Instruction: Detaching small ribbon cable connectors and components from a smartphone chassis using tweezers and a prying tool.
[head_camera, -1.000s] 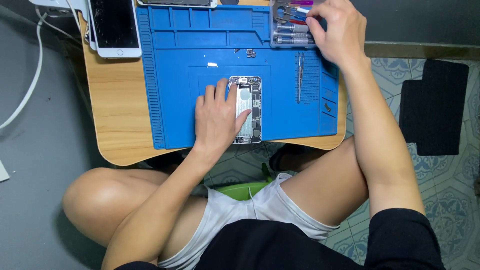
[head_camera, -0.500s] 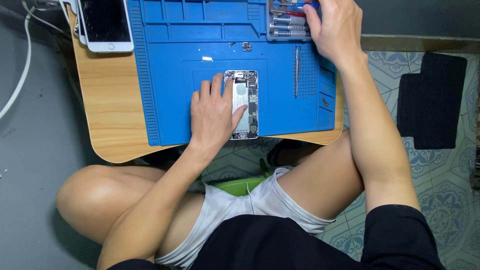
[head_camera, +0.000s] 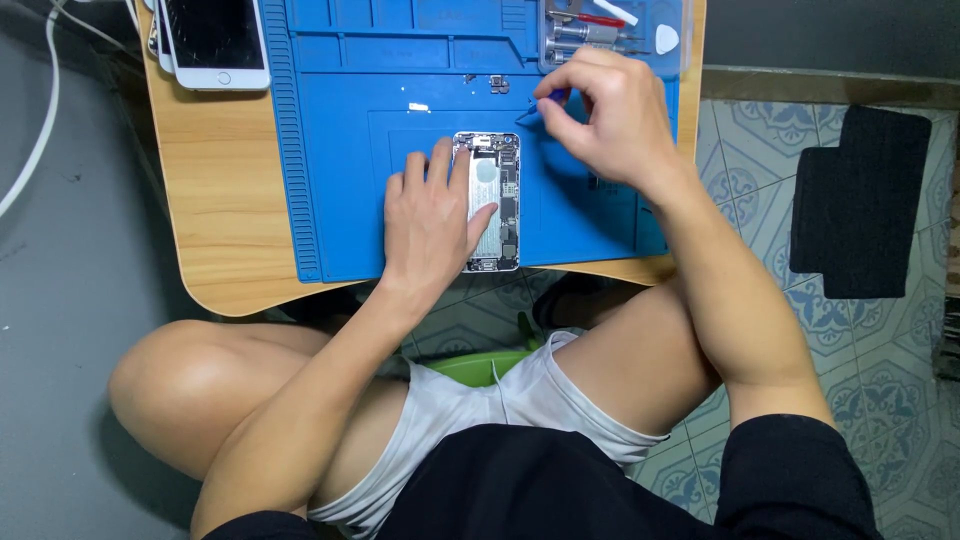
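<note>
Opened phone: lies on the blue mat, under the left hand's fingers.
Left hand: flat, fingers spread, pressing the phone down.
Right hand: fingertips pinching a thin screwdriver, tip just above the phone's top edge.
White phone: well left of both hands.

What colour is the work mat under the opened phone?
Blue work mat, clearest in the head view.
</note>
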